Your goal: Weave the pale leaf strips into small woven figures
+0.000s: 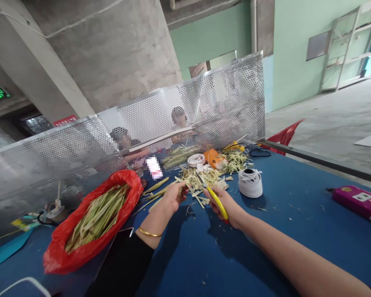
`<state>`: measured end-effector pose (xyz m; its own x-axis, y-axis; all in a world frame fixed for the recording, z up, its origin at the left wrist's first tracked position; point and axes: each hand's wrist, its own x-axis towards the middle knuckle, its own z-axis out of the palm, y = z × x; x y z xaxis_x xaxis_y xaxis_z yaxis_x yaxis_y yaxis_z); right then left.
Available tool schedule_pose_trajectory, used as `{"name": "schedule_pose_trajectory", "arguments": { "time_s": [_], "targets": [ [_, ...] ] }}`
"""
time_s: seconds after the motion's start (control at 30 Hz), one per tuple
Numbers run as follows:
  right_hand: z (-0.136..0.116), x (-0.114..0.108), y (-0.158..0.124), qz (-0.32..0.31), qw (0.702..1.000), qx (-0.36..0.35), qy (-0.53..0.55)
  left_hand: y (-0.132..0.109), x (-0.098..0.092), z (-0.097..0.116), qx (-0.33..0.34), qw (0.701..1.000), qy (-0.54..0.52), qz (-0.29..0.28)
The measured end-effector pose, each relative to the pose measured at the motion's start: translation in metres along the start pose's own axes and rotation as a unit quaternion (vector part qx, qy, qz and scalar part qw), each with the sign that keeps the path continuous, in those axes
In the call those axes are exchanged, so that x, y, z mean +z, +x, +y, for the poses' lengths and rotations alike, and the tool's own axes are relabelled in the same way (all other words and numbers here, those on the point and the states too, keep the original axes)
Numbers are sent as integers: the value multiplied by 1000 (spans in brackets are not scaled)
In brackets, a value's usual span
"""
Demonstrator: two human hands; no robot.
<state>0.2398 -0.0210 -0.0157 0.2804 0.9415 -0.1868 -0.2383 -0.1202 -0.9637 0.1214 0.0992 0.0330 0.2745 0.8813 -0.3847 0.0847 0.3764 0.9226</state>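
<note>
My right hand [227,208] is closed around yellow-handled scissors [219,203], whose metal blades point up and away over a pile of pale cut plant scraps [205,180]. To its left, my left hand [172,197] has its fingers curled together at the near edge of that pile. What sits between those fingertips is too small to make out. Long dried leaf strips [156,185] lie on the blue table just beyond the left hand. A red plastic bag [92,251] full of long greenish strips [100,216] stands open at the left.
A white spool of cord [250,183] stands right of the scraps. Behind them lie a tape roll [196,160], an orange packet [214,158] and a phone [154,168]. A perforated metal screen [228,99] borders the far side, with people behind it. A purple box [357,202] sits far right.
</note>
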Motion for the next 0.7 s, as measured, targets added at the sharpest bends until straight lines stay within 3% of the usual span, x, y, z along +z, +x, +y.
{"name": "schedule_pose_trajectory", "arguments": {
  "time_s": [0.17, 0.3, 0.5, 0.7],
  "targets": [
    [-2, -5, 1, 9, 995, -73, -62, -39, -17, -15, 10, 996, -79, -48],
    [6, -2, -2, 13, 967, -162, -198, -69, -38, -37, 15, 983, -179, -34],
    [25, 2, -5, -40, 957, -141, -250, -95, -67, -73, 35, 971, -235, -39],
    [34, -1, -5, -59, 957, -119, -257, -95, -75, -83, 70, 967, -240, -45]
  ]
}}
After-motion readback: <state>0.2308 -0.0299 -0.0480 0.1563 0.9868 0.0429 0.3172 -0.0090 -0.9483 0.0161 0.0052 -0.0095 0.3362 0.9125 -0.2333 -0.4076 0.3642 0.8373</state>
